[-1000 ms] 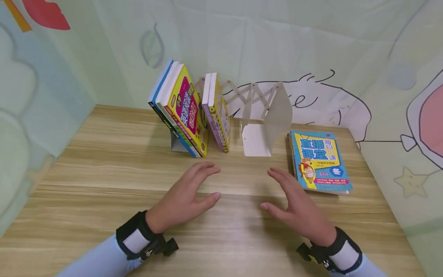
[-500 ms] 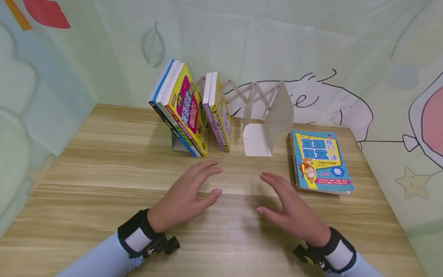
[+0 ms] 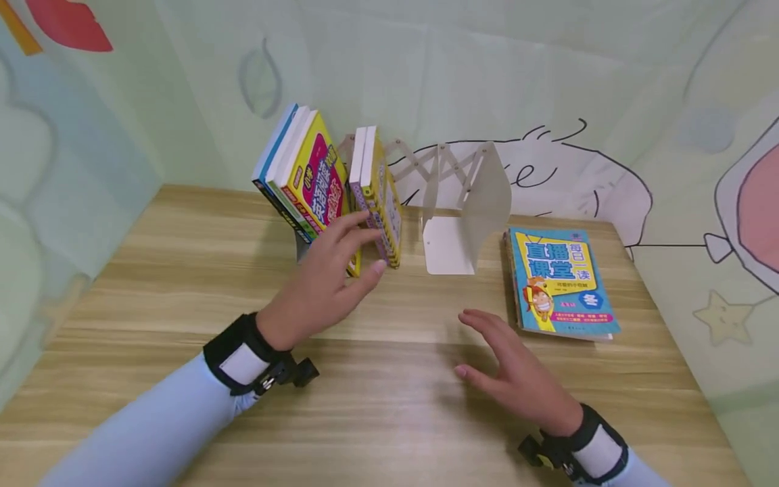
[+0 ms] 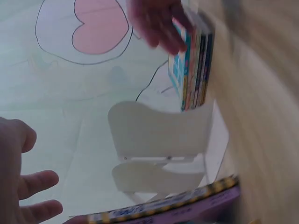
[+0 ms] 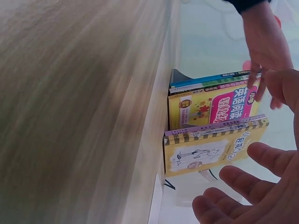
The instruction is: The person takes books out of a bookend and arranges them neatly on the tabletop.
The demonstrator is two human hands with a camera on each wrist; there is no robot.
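My left hand [image 3: 325, 287] is raised in front of the leaning books, its fingers extended. Its fingertips overlap the spines of two thin yellow-and-purple books [image 3: 388, 210]; I cannot tell whether they touch. Left of these lean larger books, the front one a yellow book [image 3: 313, 162] partly hidden by that hand. My right hand [image 3: 520, 375] hovers over the table with spread fingers and holds nothing. In the right wrist view, the left hand [image 5: 268, 51] hangs by the top of the yellow book [image 5: 205, 109], and the thin books [image 5: 210, 151] stand beside it.
An expandable white book rack [image 3: 450, 247] stands behind, with crossed bars and upright plates. Right of it a stack of books [image 3: 562, 284] lies flat, a blue cover on top. The wooden table [image 3: 152, 270] meets printed cloth walls [image 3: 365, 67] at back and sides.
My left hand has moved forward, away from me, to the thin books' spines. The right hand stays nearly where it was half a second ago, after a slight shift left. The books have not moved.
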